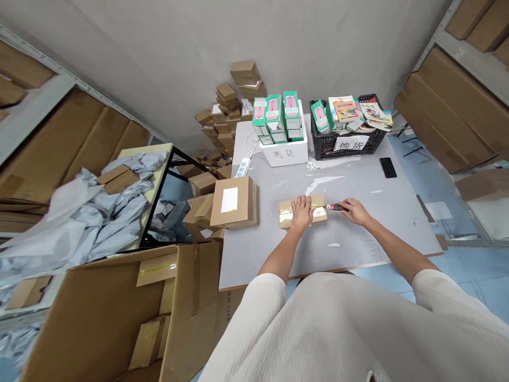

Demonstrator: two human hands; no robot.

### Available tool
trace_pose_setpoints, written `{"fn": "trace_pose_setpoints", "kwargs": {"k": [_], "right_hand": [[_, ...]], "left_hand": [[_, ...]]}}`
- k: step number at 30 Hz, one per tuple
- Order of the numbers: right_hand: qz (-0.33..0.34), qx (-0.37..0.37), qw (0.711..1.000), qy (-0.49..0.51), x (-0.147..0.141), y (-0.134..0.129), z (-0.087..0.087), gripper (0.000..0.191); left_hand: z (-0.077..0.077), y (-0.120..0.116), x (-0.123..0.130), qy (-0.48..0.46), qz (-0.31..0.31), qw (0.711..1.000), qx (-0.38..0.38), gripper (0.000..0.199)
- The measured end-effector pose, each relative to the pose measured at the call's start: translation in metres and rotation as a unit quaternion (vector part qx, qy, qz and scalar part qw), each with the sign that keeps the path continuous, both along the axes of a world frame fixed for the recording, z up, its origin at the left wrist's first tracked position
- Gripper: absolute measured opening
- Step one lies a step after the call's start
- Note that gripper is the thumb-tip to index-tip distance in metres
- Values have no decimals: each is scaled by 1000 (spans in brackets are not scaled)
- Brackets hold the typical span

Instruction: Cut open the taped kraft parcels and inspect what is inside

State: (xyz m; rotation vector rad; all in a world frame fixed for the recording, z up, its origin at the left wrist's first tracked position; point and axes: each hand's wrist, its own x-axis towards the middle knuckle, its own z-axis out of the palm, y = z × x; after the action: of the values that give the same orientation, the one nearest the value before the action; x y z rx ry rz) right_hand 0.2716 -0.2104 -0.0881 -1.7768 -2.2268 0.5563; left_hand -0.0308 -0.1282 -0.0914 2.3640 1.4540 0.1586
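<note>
While the left hand (301, 211) lies open and flat on a small taped parcel (316, 201), fingers spread, the right hand (355, 211) closes around a box cutter (334, 207) with a red-and-black handle. The cutter's tip meets the parcel's right end; whether the blade has entered the tape is too small to tell. Shiny tape crosses the parcel's top, and it sits near the middle of the bench (397, 233), closer to the front edge than the back.

Near the left edge rests a larger carton (234, 209) with a white label, and a power strip (243, 167) lies behind it. Along the back edge stand a white foam box (283, 155), packed with upright green-and-pink boxes (274, 119), and a black crate (348, 143) heaped with books (352, 110). A phone (388, 167) lies near the back right corner. Past the left edge, an open carton (119, 313) stands at the front corner, with grey mailers (107, 228) heaped on a side table behind it.
</note>
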Motion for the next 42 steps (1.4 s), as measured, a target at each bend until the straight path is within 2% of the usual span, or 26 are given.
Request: {"fn": "trace_pose_setpoints", "kwargs": {"k": [6, 21, 26, 28, 31, 34, 38, 42], "right_hand": [[-6, 6, 1000, -11, -5, 1, -2, 52], [0, -3, 1000, 26, 13, 10, 0, 50], [40, -15, 999, 28, -6, 16, 2, 50], [37, -11, 999, 28, -13, 19, 1, 50], [15, -6, 1000, 27, -9, 20, 0, 50], [-23, -7, 999, 23, 11, 13, -4, 48], [-134, -27, 990, 25, 34, -3, -16, 45], [-269, -107, 957, 8, 36, -11, -36, 37]], "left_hand": [[0, -1, 1, -4, 3, 1000, 1, 61], [-4, 0, 2, -7, 8, 1000, 2, 60], [-4, -2, 2, 0, 16, 1000, 10, 61], [-3, -3, 1, 6, 14, 1000, 12, 61], [-4, -4, 0, 6, 8, 1000, 10, 61], [-6, -6, -1, -4, 11, 1000, 13, 62], [-10, -8, -2, 4, 9, 1000, 24, 69], [-14, -10, -4, 14, 9, 999, 34, 71]]}}
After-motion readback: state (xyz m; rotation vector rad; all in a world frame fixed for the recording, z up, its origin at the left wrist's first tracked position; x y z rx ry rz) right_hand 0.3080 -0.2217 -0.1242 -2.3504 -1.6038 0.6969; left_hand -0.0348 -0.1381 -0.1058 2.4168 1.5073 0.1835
